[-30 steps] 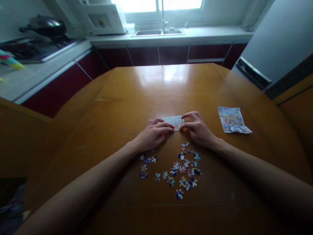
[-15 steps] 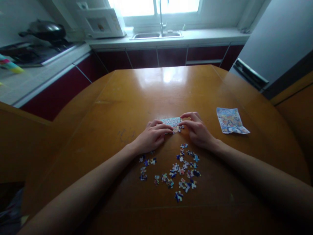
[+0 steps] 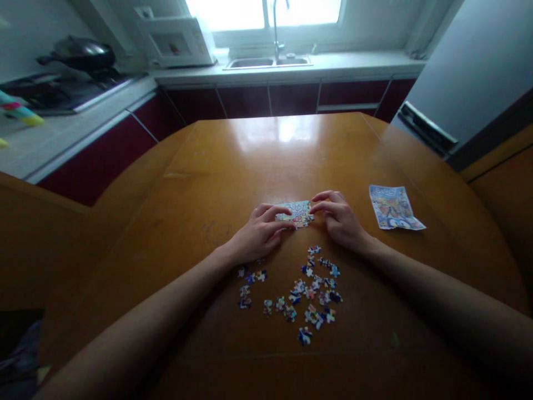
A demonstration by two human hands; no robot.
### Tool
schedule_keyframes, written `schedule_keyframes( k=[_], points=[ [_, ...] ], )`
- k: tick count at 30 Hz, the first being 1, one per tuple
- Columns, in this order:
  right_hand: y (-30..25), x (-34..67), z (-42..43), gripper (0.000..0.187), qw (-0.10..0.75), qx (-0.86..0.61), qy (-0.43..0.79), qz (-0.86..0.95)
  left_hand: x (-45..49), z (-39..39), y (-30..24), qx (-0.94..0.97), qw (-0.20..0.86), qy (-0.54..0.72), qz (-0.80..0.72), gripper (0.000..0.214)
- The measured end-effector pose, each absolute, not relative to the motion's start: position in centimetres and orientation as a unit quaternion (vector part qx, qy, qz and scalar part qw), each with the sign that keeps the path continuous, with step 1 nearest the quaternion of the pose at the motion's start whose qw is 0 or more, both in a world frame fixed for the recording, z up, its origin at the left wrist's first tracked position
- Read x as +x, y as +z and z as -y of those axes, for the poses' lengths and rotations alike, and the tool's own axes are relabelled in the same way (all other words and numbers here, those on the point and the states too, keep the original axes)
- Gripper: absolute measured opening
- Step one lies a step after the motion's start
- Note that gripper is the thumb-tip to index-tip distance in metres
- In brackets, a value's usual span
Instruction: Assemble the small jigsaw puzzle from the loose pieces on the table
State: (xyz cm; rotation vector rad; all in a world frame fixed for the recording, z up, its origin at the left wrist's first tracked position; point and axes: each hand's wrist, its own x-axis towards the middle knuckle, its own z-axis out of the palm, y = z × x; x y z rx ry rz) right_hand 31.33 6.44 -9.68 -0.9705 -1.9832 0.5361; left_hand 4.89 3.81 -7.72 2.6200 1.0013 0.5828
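A partly joined jigsaw puzzle (image 3: pixel 300 211), pale blue along its far side and multicoloured nearer me, lies flat on the wooden table. My left hand (image 3: pixel 260 232) rests at its left side, fingers apart and reaching over the near left part. On the opposite side, my right hand (image 3: pixel 336 216) has its thumb and index finger spread at the puzzle's right edge. Several loose jigsaw pieces (image 3: pixel 310 289) lie scattered closer to me, and a smaller group of pieces (image 3: pixel 250 276) sits near my left wrist.
A creased picture sheet (image 3: pixel 393 206) lies on the table (image 3: pixel 233 172) to the right. Beyond the far table edge are a counter with a sink (image 3: pixel 252 63), a white microwave-like box (image 3: pixel 177 41) and a wok (image 3: pixel 79 53) on a stove. A fridge (image 3: pixel 478 72) stands right.
The fingers of my left hand have parted and uncover more of the puzzle. My right hand has shifted slightly to the right. The loose pieces stay in place.
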Motion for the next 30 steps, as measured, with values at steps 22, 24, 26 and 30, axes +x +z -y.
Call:
schedule_keyframes(
  k=[22,24,26,30],
  points=[
    [-9.6,31.1,-6.7,0.026,0.459,-0.404,0.241,0.753,4.6,-5.0,-8.2,0.691,0.299,0.441,-0.489,0.019],
    [-9.5,31.2,-6.6,0.026,0.458,-0.405,0.243,0.753,4.6,-5.0,-8.3,0.687,0.302,0.443,-0.49,0.019],
    [-9.5,31.2,-6.6,0.027,0.457,-0.408,0.244,0.752,4.6,-5.0,-8.3,0.687,0.301,0.443,-0.491,0.019],
    [-9.8,31.3,-6.8,0.028,0.457,-0.437,0.232,0.739,4.5,-4.9,-8.2,0.69,0.295,0.44,-0.493,0.019]
  ],
)
